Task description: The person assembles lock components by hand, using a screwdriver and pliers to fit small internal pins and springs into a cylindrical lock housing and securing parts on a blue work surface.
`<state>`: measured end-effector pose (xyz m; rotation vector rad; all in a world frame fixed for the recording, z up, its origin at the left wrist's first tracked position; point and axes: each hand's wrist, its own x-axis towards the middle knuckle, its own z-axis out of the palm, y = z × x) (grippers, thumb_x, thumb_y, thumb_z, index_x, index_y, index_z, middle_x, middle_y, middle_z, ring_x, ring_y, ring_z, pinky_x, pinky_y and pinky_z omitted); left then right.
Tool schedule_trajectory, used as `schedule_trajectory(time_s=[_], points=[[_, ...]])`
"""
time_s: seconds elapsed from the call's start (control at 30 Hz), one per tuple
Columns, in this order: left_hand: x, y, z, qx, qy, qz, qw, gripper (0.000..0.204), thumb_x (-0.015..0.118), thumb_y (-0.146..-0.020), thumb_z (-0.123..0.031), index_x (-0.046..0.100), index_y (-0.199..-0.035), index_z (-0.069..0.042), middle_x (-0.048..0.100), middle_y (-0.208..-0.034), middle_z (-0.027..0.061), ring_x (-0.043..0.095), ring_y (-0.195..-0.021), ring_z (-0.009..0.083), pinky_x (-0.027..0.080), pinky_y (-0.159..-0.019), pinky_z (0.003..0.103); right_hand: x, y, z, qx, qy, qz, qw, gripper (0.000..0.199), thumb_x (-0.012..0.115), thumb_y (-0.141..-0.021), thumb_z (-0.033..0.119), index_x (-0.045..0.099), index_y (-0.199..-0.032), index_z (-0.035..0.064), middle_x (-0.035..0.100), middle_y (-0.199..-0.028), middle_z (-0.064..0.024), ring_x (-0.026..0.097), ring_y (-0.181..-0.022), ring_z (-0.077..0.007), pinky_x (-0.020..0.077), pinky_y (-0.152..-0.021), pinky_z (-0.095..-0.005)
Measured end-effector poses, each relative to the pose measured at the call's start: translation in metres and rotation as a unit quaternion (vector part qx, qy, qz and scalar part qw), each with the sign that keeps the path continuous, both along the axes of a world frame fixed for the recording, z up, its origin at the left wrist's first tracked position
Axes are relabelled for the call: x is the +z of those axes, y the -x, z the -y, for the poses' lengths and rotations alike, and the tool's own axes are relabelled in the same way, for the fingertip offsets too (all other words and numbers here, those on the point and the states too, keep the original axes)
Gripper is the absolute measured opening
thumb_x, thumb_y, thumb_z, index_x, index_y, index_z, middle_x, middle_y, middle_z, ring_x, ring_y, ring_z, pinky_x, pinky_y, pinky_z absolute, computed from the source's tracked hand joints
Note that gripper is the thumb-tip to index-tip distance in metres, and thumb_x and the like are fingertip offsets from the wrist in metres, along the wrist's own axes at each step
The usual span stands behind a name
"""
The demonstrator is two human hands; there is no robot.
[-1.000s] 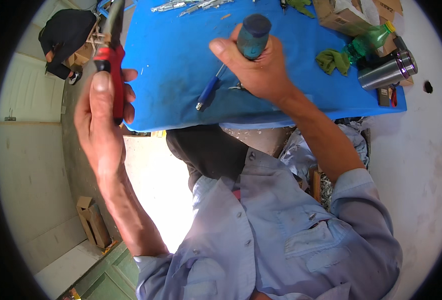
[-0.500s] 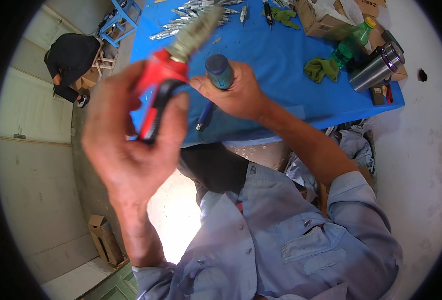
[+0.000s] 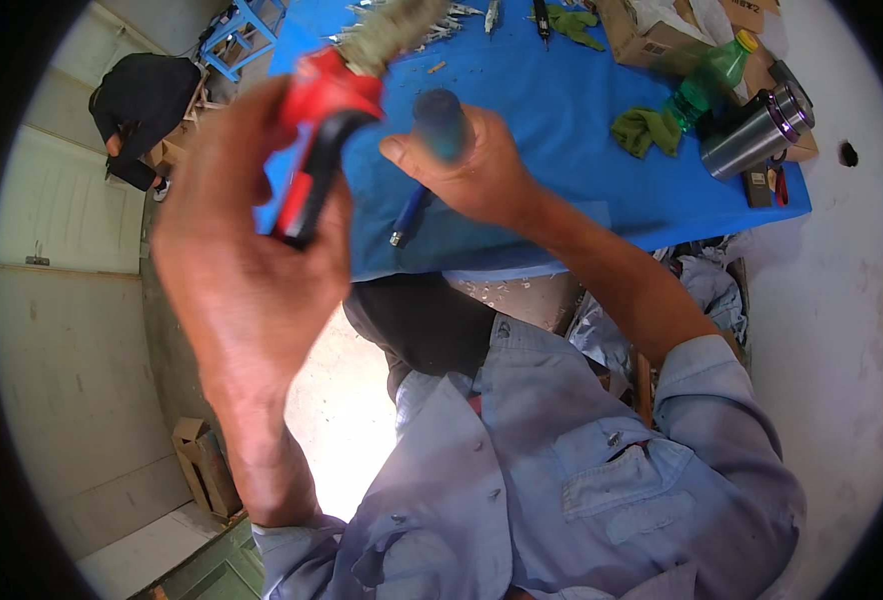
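Note:
My left hand is raised close to view, wrapped round a red-and-black handled tool. The tool's pale, rough upper part points up and right; motion blur hides its exact kind. Over the blue-covered table, my right hand grips a teal, dark-topped cylinder, blurred, its top facing up. Just below that hand a blue rod with a metal end shows against the tablecloth. I cannot tell whether it joins the held cylinder. The two held things are apart.
Several silvery slim pieces lie at the table's far side, by a black pen-like tool. At right stand a carton, green bottle, green cloth and steel flask. A person in black sits at far left.
My left hand and its tool have moved slightly up and left. The right hand's cylinder has shifted a little, becoming more blurred. Both grips hold.

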<state>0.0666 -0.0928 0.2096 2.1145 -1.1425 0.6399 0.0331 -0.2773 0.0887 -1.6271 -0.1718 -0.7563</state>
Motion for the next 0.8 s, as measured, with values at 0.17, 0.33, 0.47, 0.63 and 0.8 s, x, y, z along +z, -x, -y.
schedule_trajectory(time_s=[0.17,0.33,0.47,0.63,0.8], points=[[0.041,-0.008,-0.014,0.132,0.130,0.056,0.981,0.039,0.076,-0.095,-0.021,0.071,-0.130,-0.004,0.077,-0.102,0.0082,0.069,-0.085,0.0130,0.054,-0.085,0.027,-0.001,-0.004,0.005,-0.016,0.050,0.007,0.999,0.030,0.078,-0.094,0.016,0.055,-0.077,0.0062,0.047,-0.067,0.0044,0.042,-0.067,-0.0056,0.0393,-0.058,-0.0293],[0.057,-0.054,-0.050,-0.042,0.126,0.118,0.984,0.039,0.078,-0.089,-0.021,0.066,-0.120,-0.002,0.071,-0.096,0.0091,0.066,-0.078,0.0199,0.054,-0.069,0.036,0.000,-0.007,0.005,-0.022,0.083,0.013,0.996,0.029,0.077,-0.094,0.016,0.056,-0.077,0.0067,0.049,-0.066,0.0042,0.043,-0.066,-0.0054,0.0399,-0.057,-0.0297],[-0.009,0.017,0.009,0.061,-0.126,0.067,0.988,0.048,0.079,-0.083,-0.010,0.063,-0.128,-0.006,0.069,-0.107,0.0112,0.068,-0.086,0.0264,0.055,-0.071,0.040,-0.004,-0.008,0.007,-0.032,0.062,0.033,0.997,0.027,0.078,-0.094,0.016,0.058,-0.078,0.0071,0.050,-0.067,0.0050,0.044,-0.068,-0.0046,0.0402,-0.057,-0.0294],[0.001,-0.002,0.004,-0.002,-0.001,0.097,0.995,0.043,0.069,-0.090,0.004,0.063,-0.131,-0.005,0.071,-0.110,0.0104,0.068,-0.096,0.0162,0.055,-0.083,0.028,0.002,0.003,0.011,-0.003,0.025,-0.041,0.999,0.026,0.077,-0.094,0.016,0.058,-0.079,0.0070,0.050,-0.068,0.0045,0.044,-0.070,-0.0039,0.0410,-0.058,-0.0291],[0.055,-0.002,-0.006,0.044,0.091,0.090,0.991,0.033,0.069,-0.096,-0.005,0.066,-0.128,0.000,0.072,-0.104,0.0080,0.067,-0.089,0.0139,0.054,-0.081,0.027,0.001,-0.003,0.004,0.002,0.045,0.011,0.999,0.025,0.077,-0.094,0.015,0.058,-0.080,0.0062,0.048,-0.068,0.0045,0.043,-0.068,-0.0055,0.0414,-0.059,-0.0300]])
